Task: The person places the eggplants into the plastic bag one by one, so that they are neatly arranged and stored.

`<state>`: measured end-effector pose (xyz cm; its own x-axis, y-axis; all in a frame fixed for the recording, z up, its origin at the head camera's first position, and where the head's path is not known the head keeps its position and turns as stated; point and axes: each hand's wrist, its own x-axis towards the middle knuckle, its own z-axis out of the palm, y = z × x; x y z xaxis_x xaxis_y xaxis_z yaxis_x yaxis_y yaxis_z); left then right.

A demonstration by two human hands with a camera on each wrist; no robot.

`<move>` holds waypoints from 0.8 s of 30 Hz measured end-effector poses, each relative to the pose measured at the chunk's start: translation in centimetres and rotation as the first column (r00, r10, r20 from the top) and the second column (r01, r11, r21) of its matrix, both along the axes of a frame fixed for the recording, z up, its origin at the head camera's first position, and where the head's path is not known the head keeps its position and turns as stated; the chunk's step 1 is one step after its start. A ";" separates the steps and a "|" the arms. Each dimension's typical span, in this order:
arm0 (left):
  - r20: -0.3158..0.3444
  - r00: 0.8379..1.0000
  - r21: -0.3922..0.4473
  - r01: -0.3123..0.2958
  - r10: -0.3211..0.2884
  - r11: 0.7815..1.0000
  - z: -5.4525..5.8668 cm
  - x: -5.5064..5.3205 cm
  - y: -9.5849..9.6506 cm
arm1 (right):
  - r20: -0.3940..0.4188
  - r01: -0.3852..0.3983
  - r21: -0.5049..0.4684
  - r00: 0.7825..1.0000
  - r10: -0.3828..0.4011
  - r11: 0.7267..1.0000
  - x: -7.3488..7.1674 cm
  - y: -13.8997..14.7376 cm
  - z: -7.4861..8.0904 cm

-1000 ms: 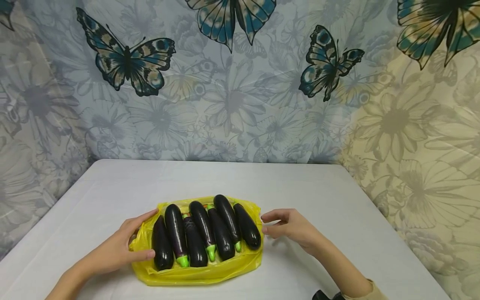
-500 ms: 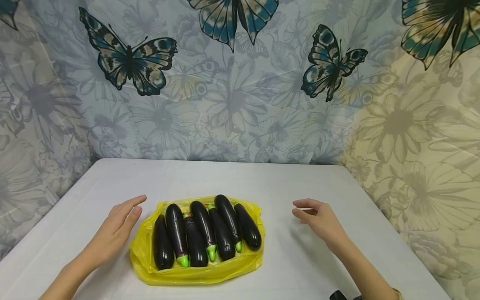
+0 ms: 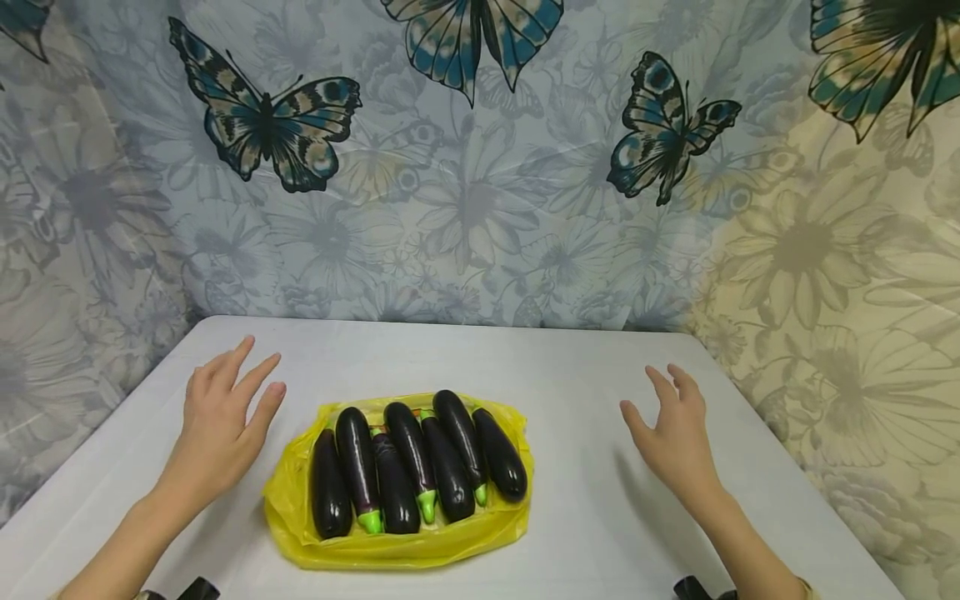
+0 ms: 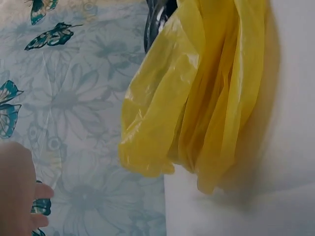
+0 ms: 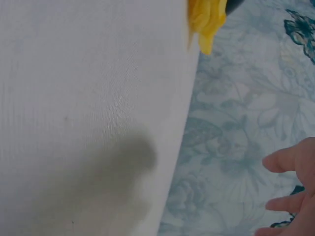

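Several dark, glossy eggplants with green stem ends lie side by side in a yellow plastic bag on the white table. To the left of the bag, my left hand is raised with spread fingers and holds nothing. My right hand is up on the other side, farther from the bag, its fingers apart and nothing in them. In the left wrist view the bag's crumpled side hides most of the eggplants. The right wrist view catches only a corner of the bag.
The white table reaches back to a wall covering printed with flowers and butterflies. Black wrist straps show at the lower edge of the head view.
Both hands have let go of or left the bag, moving outward and up with fingers spreading. My left hand was on the bag's left side a second ago. The bag and eggplants stay in place.
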<state>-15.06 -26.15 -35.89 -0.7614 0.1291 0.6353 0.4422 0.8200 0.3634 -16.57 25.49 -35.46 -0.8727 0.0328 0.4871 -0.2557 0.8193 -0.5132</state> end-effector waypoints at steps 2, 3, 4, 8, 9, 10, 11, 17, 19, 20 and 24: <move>-0.045 0.998 -0.030 -0.049 0.048 0.998 0.1 -0.4 0.0 | -0.049 0.000 0.030 0.999 0.002 1.000 -0.3 0.0 -0.1; -0.055 0.996 -0.048 -0.072 0.070 0.996 0.1 -0.5 0.0 | -0.074 -0.003 0.045 0.997 0.006 0.999 -0.4 0.0 -0.1; -0.055 0.995 -0.062 -0.091 0.088 0.994 0.1 -0.7 0.0 | -0.101 -0.004 0.061 0.995 0.010 0.998 -0.6 0.0 -0.2; -0.049 0.989 -0.115 -0.147 0.142 0.983 -0.1 -1.2 0.0 | -0.143 0.007 0.120 0.990 0.011 0.993 -1.1 -0.1 -0.1; -0.044 0.988 -0.121 -0.155 0.151 0.980 -0.2 -1.3 -0.1 | -0.141 0.014 0.134 0.990 0.005 0.991 -1.2 -0.1 -0.1; -0.037 0.986 -0.127 -0.164 0.160 0.978 -0.2 -1.3 -0.1 | -0.132 0.024 0.150 0.991 -0.004 0.988 -1.3 -0.1 -0.1; -0.031 0.985 -0.132 -0.171 0.168 0.977 -0.2 -1.3 -0.1 | -0.114 0.036 0.166 0.993 -0.017 0.986 -1.3 -0.1 0.0; 0.021 0.980 -0.141 -0.192 0.197 0.971 -0.2 -1.4 -0.4 | -0.011 0.091 0.257 0.996 -0.091 0.962 -1.9 0.1 0.2; 0.039 0.979 -0.142 -0.194 0.202 0.971 -0.2 -1.4 -0.5 | 0.014 0.102 0.276 0.994 -0.110 0.956 -2.0 0.1 0.3; 0.047 0.978 -0.144 -0.194 0.203 0.970 -0.2 -1.4 -0.5 | 0.027 0.106 0.283 0.993 -0.119 0.953 -2.1 0.2 0.3; 0.079 0.975 -0.164 -0.194 0.208 0.967 -0.3 -1.5 -0.7 | 0.066 0.116 0.294 0.988 -0.141 0.949 -2.3 0.5 0.3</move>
